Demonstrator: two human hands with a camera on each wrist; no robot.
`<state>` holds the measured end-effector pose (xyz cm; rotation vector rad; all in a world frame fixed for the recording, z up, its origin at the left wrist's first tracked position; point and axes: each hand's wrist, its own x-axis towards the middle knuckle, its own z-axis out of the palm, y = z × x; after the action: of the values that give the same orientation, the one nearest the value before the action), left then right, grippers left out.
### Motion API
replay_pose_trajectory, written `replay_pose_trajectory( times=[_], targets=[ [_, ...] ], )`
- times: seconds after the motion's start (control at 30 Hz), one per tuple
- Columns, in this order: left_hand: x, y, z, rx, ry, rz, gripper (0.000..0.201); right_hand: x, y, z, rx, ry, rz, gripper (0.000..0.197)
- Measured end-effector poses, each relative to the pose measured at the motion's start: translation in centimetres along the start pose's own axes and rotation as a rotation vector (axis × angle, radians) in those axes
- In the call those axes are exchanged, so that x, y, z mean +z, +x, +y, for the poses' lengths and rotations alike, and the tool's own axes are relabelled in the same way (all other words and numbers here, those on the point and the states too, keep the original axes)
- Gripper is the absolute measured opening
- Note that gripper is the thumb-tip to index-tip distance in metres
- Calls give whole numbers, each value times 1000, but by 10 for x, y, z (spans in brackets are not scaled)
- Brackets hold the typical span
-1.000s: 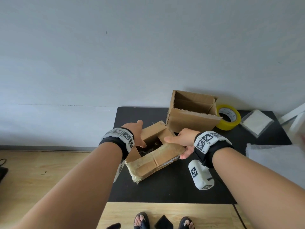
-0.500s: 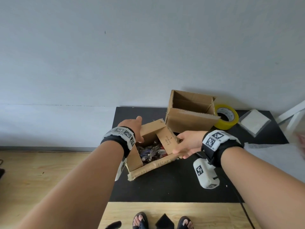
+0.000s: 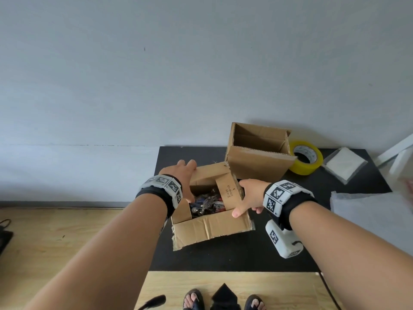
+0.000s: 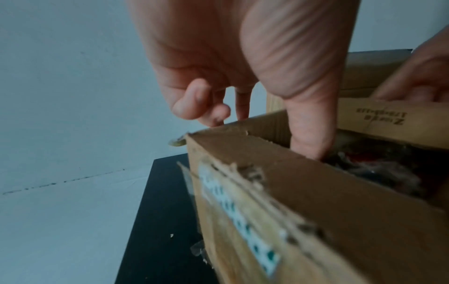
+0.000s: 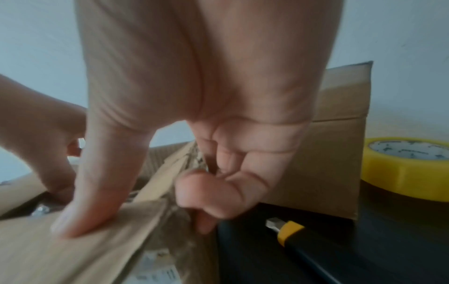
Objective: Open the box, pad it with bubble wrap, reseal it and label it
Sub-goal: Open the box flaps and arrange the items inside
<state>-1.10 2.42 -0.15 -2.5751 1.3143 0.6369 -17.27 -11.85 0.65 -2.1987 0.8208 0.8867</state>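
Observation:
A small worn cardboard box (image 3: 212,229) stands on the black table (image 3: 223,256) with its flaps spread, showing dark mixed items (image 3: 207,203) inside. My left hand (image 3: 185,173) holds its left side: the thumb (image 4: 308,138) is inside the wall and the fingers (image 4: 206,111) curl outside near the far flap. My right hand (image 3: 245,198) grips the right front corner, thumb (image 5: 80,221) pressing on the near flap and fingers (image 5: 206,194) curled round the right side. A white sheet of bubble wrap (image 3: 375,211) lies at the right edge.
A taller open, empty cardboard box (image 3: 257,157) stands just behind the small one. A yellow tape roll (image 3: 306,157) and a clear bag of white labels (image 3: 344,164) lie at the back right. A yellow-black utility knife (image 5: 291,230) lies right of the box.
The box's flaps were closed a second ago; both hands have pulled them apart. The near flap now hangs toward me and the contents show. The box has turned squarer to me.

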Motion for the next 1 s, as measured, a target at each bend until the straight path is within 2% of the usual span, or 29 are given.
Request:
replay_pose_trajectory(
  times=[0.03, 0.17, 0.27, 0.33, 0.4, 0.47, 0.57, 0.73, 0.8, 0.87, 1.0],
  targets=[
    [-1, -1, 0, -1, -6, 1, 88, -1, 0, -4, 6, 6, 28, 72],
    [-10, -4, -3, -6, -77, -7, 83, 1, 6, -21, 71, -58, 276, 109],
    [-17, -6, -9, -15, -159, -22, 82, 8, 7, -31, 79, -202, 366, 118],
    [-21, -7, -16, -11, -227, -15, 82, 10, 8, -35, 99, -239, 406, 116],
    [-24, -9, -24, -8, -286, 28, 79, 11, 6, -37, 122, -250, 425, 104],
    [-25, -11, -33, -13, -350, 82, 71, 12, 4, -38, 141, -260, 449, 88],
    [-24, -16, -46, -50, -454, 96, 53, 13, 0, -40, 179, -275, 456, 77],
    [-12, -24, -59, -108, -356, 44, 43, 9, -19, -44, 152, -347, 462, 49],
    [-8, -26, -56, -114, -238, 51, 42, 9, -29, -47, 112, -397, 425, 50],
    [-7, -30, -46, -85, -114, 123, 32, 13, -31, -48, 111, -441, 422, 62],
    [-13, -34, -22, 18, 5, 208, 16, 20, -14, -43, 196, -369, 447, 75]
  ],
)
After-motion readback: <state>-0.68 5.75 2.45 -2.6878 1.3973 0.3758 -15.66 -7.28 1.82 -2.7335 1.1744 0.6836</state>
